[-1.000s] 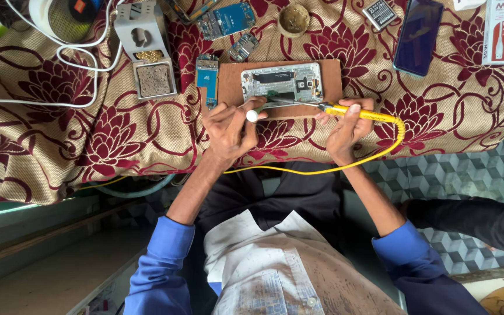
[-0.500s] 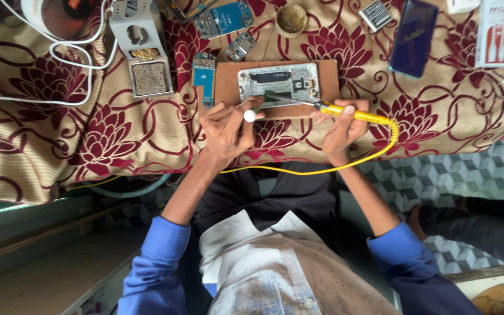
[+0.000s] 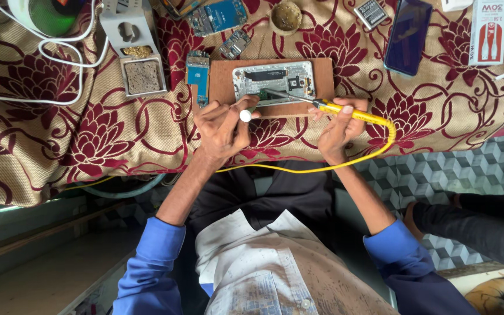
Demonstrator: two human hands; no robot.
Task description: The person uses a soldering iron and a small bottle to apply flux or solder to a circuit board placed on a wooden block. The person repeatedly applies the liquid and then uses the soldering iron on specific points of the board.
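An opened phone [image 3: 272,81] with its insides showing lies on a brown board [image 3: 325,76] on the floral cloth. My right hand [image 3: 336,128] grips a yellow soldering iron [image 3: 354,112]. Its metal tip reaches left onto the phone's lower edge, and its yellow cord [image 3: 345,163] loops back toward my body. My left hand [image 3: 223,125] rests at the board's near edge. It pinches a thin tool with a white round end [image 3: 244,115] that points toward the same spot on the phone.
A grey iron stand with a sponge tray [image 3: 138,67] sits at the left among white cables [image 3: 48,64]. Blue circuit boards [image 3: 198,73], a round tin [image 3: 287,16], a battery [image 3: 371,13], a dark phone [image 3: 406,35] and a red-and-white package [image 3: 488,32] lie beyond. Another person's leg [image 3: 479,227] is at the right.
Both hands stay at the phone with the same tools. The view has shifted slightly, nothing else has visibly moved.
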